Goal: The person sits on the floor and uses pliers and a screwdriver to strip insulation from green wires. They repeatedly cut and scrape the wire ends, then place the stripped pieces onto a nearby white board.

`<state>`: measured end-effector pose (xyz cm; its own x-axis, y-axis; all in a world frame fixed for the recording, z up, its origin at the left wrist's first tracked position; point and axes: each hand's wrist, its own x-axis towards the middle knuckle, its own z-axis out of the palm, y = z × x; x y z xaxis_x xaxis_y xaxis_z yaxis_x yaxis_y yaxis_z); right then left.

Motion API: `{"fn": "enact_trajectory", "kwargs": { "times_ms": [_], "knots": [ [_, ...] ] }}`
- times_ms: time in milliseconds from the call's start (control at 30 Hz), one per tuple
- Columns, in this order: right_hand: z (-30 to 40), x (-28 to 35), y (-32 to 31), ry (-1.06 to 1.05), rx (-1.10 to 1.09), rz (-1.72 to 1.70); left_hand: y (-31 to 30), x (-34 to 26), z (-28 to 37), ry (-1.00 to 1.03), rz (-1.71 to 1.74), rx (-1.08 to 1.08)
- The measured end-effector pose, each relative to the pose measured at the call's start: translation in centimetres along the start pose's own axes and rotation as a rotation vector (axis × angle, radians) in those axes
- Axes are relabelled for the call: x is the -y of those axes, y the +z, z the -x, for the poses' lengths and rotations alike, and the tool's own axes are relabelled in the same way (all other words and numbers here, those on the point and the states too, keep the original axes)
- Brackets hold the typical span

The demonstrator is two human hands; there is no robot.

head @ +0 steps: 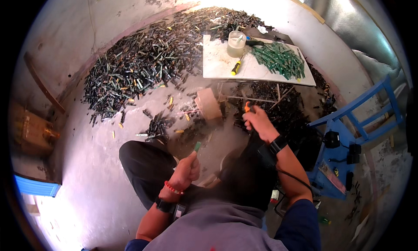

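My left hand (pixel 186 171) is closed on a small green strip (pixel 197 146), which points up from between thumb and fingers over my lap. To the right, my right hand (pixel 258 123) grips a tool with an orange and black handle (pixel 248 106); its working end cannot be made out. A brown board or cardboard piece (pixel 209 104) stands between and beyond the hands. Past it, a white board (pixel 215 69) bears a heap of green strips (pixel 279 59), a screwdriver with a yellow and black handle (pixel 235 68) and a clear plastic cup (pixel 236 44) of cloudy liquid.
A large heap of dark strips (pixel 143 61) spreads along the wall at the upper left. More dark pieces (pixel 287 110) lie below the white board. A small dark pile (pixel 160 125) is near my left knee. At right stands a blue chair (pixel 339 153) holding black devices.
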<state>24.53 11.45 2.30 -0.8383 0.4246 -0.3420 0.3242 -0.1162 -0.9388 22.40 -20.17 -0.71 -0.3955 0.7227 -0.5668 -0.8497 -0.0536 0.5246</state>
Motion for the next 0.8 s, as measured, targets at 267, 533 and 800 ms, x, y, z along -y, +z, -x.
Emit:
{"fn": "enact_trajectory", "kwargs": {
  "times_ms": [267, 533, 800],
  "knots": [
    [-7.2, 4.8, -4.0, -0.28, -0.569, 0.917, 0.4, -0.2, -0.9, -0.03, -0.003, -0.055],
    [-14.0, 6.2, -5.9, -0.288, -0.563, 1.107, 1.8, -0.3, -2.1, 0.029, -0.105, -0.014],
    [-7.1, 3.0, 1.4, -0.578, -0.385, 0.522, 3.3, -1.0, -2.9, 0.029, -0.089, -0.019]
  ]
}}
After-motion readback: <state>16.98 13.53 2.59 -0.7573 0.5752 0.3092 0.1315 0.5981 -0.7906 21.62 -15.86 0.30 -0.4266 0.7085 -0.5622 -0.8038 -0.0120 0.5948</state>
